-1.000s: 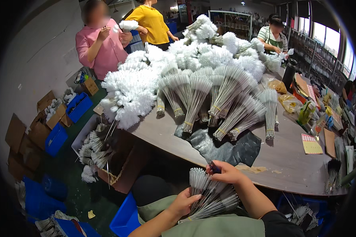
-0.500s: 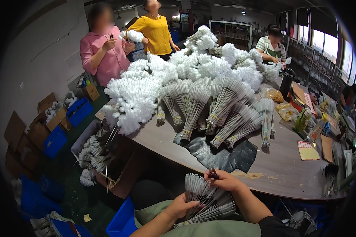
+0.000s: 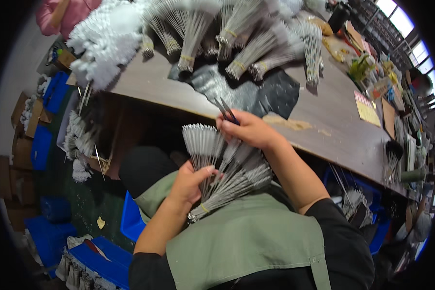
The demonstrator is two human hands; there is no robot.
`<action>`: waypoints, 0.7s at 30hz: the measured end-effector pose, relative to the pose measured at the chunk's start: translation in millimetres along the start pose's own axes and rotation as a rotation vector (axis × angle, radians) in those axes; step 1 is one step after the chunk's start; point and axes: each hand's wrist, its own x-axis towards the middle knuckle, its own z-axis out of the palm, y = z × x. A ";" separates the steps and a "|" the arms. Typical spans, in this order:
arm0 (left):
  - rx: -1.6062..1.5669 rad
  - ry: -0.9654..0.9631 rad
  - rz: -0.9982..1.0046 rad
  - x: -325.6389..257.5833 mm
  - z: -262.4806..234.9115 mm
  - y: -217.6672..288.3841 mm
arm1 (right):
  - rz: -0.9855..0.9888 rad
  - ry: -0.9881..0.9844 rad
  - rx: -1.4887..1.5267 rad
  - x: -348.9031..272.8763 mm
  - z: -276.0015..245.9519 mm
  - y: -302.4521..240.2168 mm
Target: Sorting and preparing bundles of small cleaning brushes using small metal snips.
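My left hand (image 3: 186,184) is closed around a fanned bunch of thin wire brushes (image 3: 199,137) with white bristles, held upright over my lap. Against it, slanting to the right across my green apron (image 3: 256,232), lies a larger sheaf of wire brushes (image 3: 234,189), gathered by a yellow band at its lower end. My right hand (image 3: 250,129) grips small dark snips (image 3: 231,116), their two thin points apart and directed up and away from me. It is just above the upper right part of the brushes; whether its lower fingers touch them is hidden.
On the table (image 3: 164,96), banded brush bundles (image 3: 193,36) stand behind a black sheet (image 3: 270,92). A white brush heap (image 3: 106,43) is at the left, a yellow card (image 3: 367,108) at the right. Blue bins (image 3: 48,237) and cartons line the left floor. A pink-sleeved person (image 3: 65,17) stands far left.
The view has tilted down, so the table sits higher in the picture and my lap shows more. The brushes in my left hand are spread wider, and the snips' points now show apart.
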 end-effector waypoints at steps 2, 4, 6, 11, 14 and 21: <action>-0.008 0.001 -0.014 0.5 1.7 -0.4 | -0.011 0.024 0.049 0.9 2.3 -0.3; -0.003 0.059 -0.007 -1.0 5.9 0.1 | -0.003 0.023 0.043 -0.7 1.2 2.1; -0.018 0.066 -0.012 -3.3 6.0 -0.8 | 0.054 -0.012 0.074 -2.8 2.7 -0.7; -0.040 0.059 0.025 -6.0 7.2 -1.9 | -0.029 0.048 -0.011 -7.1 6.9 3.3; -0.022 0.079 0.016 -6.2 5.5 -2.8 | -0.006 0.020 -0.014 -6.9 4.4 -0.2; 0.068 0.109 0.008 -4.5 1.9 -4.2 | -0.028 0.057 0.132 -4.3 11.4 -7.0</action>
